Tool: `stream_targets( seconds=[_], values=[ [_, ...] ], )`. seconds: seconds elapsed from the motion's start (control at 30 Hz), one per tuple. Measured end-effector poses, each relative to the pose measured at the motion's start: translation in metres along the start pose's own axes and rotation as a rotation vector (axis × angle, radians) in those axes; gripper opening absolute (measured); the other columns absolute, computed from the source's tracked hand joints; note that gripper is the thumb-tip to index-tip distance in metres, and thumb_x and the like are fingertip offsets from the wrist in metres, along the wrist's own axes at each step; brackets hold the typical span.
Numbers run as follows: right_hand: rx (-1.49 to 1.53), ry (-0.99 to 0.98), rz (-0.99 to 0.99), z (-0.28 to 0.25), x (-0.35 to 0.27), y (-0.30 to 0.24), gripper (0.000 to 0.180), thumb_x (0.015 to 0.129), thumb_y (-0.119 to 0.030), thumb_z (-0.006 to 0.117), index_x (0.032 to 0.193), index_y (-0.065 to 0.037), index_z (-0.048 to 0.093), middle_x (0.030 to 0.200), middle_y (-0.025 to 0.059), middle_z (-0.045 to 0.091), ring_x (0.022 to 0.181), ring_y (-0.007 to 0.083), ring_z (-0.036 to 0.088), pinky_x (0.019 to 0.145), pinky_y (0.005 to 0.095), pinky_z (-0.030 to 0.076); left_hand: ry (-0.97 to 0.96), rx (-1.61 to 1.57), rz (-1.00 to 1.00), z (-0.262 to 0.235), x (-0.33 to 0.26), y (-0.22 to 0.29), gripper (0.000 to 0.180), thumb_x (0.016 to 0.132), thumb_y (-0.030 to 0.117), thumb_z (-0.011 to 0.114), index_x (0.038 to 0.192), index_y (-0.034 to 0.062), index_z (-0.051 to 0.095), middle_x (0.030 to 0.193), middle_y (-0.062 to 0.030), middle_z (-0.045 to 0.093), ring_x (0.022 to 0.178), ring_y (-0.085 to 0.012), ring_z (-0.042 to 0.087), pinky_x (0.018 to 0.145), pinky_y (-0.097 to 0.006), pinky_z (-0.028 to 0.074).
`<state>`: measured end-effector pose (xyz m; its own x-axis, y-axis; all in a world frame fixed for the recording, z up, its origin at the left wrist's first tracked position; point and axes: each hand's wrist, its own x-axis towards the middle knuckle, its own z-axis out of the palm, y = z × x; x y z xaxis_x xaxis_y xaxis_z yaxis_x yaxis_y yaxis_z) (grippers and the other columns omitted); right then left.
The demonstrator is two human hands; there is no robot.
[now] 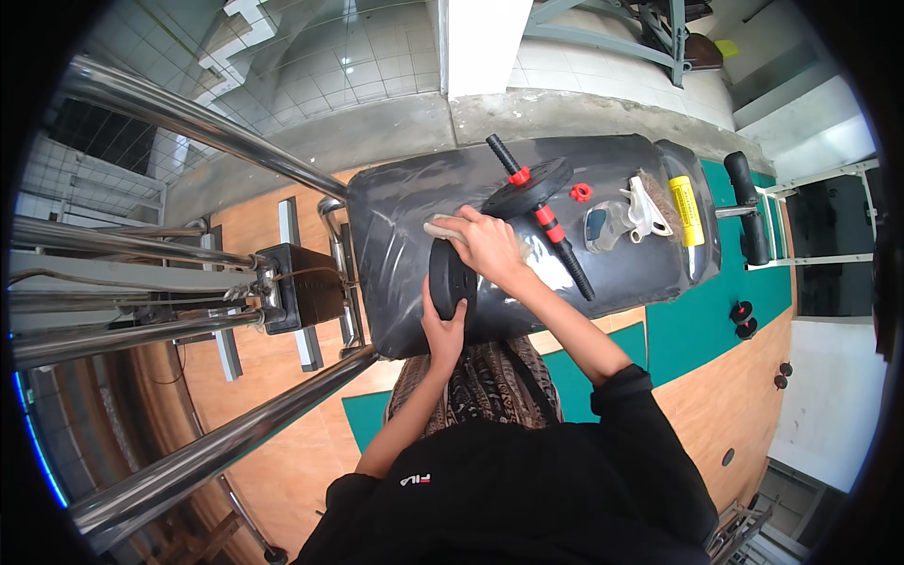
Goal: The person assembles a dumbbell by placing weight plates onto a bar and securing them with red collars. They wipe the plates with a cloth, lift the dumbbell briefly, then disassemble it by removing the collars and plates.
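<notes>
A black weight plate [456, 284] stands on its edge on a padded black bench [395, 202]. My left hand [443, 328] grips its near side, thumb on the face and fingers behind. At the plate's top, my right hand [492, 250] presses a beige cloth [441, 228] against or close to the rim; the palm side is hidden. Just beyond lies a dumbbell bar [571, 266] with red collars and another black plate [537, 186] on it. A loose red collar nut [581, 192] rests to its right.
Farther right on the bench are a clear spray bottle [603, 229] with a white trigger head [646, 209], a brownish bristly item [663, 200] and a yellow cylinder [686, 209]. Chrome bars [217, 127] flank the left. Small dumbbells [743, 320] sit on the floor at right.
</notes>
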<state>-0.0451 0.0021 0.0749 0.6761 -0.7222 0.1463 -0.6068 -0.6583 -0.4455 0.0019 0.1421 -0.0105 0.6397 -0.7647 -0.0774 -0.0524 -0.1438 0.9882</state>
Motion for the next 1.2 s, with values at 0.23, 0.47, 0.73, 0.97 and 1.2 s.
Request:
stream_targets(
  seconds=[0.23,0.47,0.73,0.97,1.2],
  values=[
    [0.065,-0.292,-0.321,-0.001,-0.045,-0.008,0.038,0.073,-0.011,0.063,0.109,-0.025,0.065,0.1,0.0039,0.057,0.076,0.0281,0.065,0.058,0.0384,0.054,-0.132,-0.082,-0.106,0.013,-0.006,-0.019,0.074,0.078,0.006,0.068,0.137,-0.0054,0.025,0.129,-0.0211,0.044,0.122,-0.0283,0.043,0.101,-0.036,0.033],
    [0.126,-0.081,-0.173,-0.009,-0.057,0.01,0.041,0.074,-0.013,0.064,0.112,-0.027,0.063,0.107,-0.0013,0.06,0.081,0.0254,0.064,0.062,0.0374,0.054,-0.673,-0.42,-0.257,-0.015,0.018,-0.018,0.097,0.074,-0.001,0.064,0.145,0.0024,-0.003,0.149,-0.0185,0.008,0.138,-0.031,0.017,0.11,-0.039,0.021],
    [0.043,0.078,-0.184,-0.003,-0.085,0.019,0.042,0.072,-0.015,0.068,0.111,-0.03,0.063,0.112,-0.0062,0.059,0.079,0.0193,0.06,0.061,0.0322,0.054,-1.017,0.501,0.82,-0.016,0.132,0.031,0.083,0.06,0.008,0.074,0.133,0.0151,0.036,0.134,-0.0098,0.038,0.13,-0.0303,0.032,0.111,-0.048,0.022],
    [0.04,0.025,0.074,-0.012,-0.125,0.032,0.055,0.067,-0.003,0.068,0.116,-0.026,0.063,0.118,-0.001,0.06,0.083,0.0199,0.06,0.069,0.0319,0.053,-0.954,0.596,0.9,0.008,0.132,0.035,0.058,0.051,0.021,0.081,0.1,0.0066,0.054,0.101,-0.0068,0.053,0.104,-0.0284,0.05,0.102,-0.047,0.033],
    [0.197,0.337,0.168,0.009,-0.098,0.013,0.049,0.067,-0.002,0.067,0.112,-0.021,0.066,0.112,0.0008,0.062,0.089,0.0231,0.061,0.074,0.0347,0.052,-0.527,0.508,0.611,-0.01,0.105,0.021,0.06,0.05,0.026,0.086,0.094,0.002,0.054,0.092,-0.0105,0.053,0.09,-0.0315,0.049,0.079,-0.039,0.041]
  ],
)
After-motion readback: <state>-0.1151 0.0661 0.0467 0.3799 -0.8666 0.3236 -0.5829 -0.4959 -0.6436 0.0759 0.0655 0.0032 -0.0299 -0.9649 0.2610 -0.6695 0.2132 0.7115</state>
